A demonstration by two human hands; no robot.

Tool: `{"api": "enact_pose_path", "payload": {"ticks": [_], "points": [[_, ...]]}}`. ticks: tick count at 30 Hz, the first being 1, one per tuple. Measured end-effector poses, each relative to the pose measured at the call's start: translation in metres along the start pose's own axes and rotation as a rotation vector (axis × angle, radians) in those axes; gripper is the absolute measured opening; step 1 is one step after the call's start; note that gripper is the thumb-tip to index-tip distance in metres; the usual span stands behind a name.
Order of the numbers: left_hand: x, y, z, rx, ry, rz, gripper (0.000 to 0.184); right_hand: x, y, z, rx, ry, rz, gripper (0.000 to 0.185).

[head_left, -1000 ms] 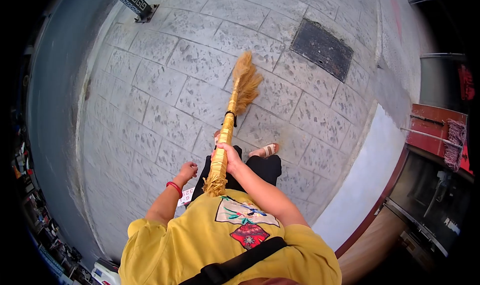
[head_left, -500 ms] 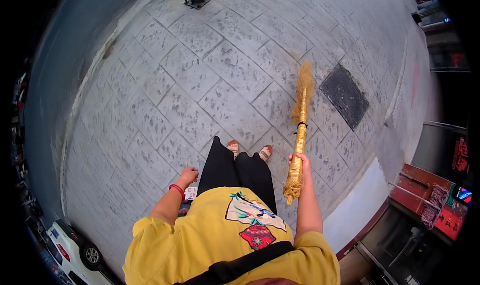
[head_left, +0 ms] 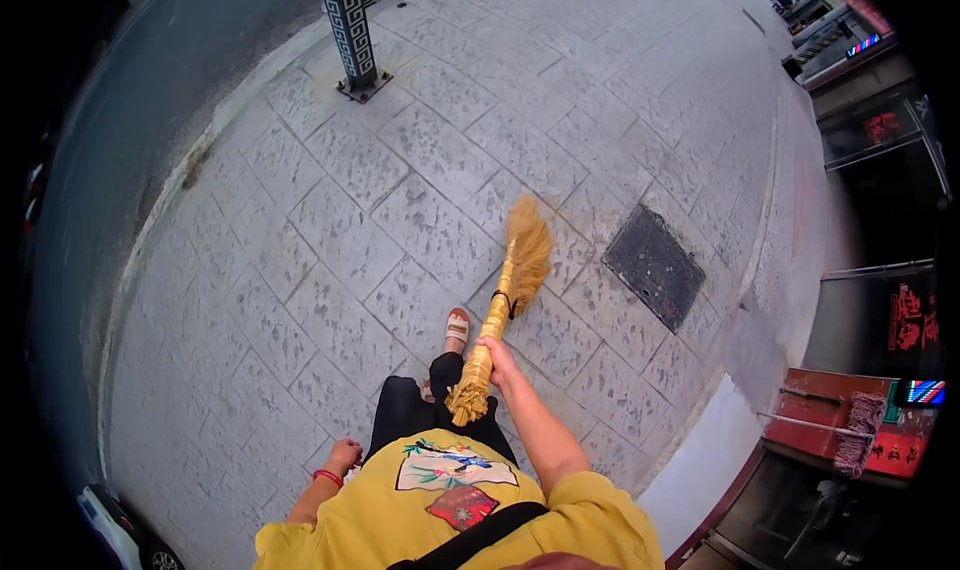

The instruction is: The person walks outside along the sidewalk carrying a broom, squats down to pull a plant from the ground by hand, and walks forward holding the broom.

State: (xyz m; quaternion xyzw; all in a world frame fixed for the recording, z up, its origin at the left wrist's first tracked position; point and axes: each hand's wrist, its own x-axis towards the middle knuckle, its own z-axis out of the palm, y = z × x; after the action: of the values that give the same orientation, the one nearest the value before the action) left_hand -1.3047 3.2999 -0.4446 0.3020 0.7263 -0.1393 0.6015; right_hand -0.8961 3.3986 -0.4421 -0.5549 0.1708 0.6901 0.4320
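Observation:
A straw broom (head_left: 497,315) slants across the front of my body, its bushy bristles pointing ahead over the paving and its bound handle end near my yellow shirt. My right hand (head_left: 497,361) is closed around the handle, below a dark tie. Low at my left side hangs my left hand (head_left: 345,457), a red band on its wrist. Its fingers are curled in, and I see nothing in them. One sandalled foot (head_left: 457,328) is forward on the stone slabs, while the other is mostly hidden behind my dark trousers.
A dark square cover (head_left: 655,268) lies in the paving to the right. Ahead on the left stands a patterned post (head_left: 350,40) near the kerb and road. Shopfronts line the right, with a mop (head_left: 858,435) hanging there. A white car (head_left: 110,530) is at lower left.
The broom in my right hand has swung left, across my front. I have stepped forward, and the post and dark cover appear nearer. My left hand has dropped lower in view.

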Motion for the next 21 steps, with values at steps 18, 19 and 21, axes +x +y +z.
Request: {"api": "enact_pose_path", "payload": {"ticks": [18, 19, 21], "points": [[0.017, 0.195, 0.000, -0.287, -0.096, 0.130, 0.019, 0.112, -0.254, 0.001, -0.123, 0.077, -0.082, 0.029], [0.020, 0.184, -0.007, -0.240, -0.075, 0.117, 0.017, 0.129, -0.240, 0.009, -0.132, 0.079, -0.071, 0.027], [0.035, 0.158, -0.021, -0.266, -0.048, 0.060, 0.011, 0.142, -0.207, 0.033, -0.194, 0.064, -0.022, 0.024]]}}
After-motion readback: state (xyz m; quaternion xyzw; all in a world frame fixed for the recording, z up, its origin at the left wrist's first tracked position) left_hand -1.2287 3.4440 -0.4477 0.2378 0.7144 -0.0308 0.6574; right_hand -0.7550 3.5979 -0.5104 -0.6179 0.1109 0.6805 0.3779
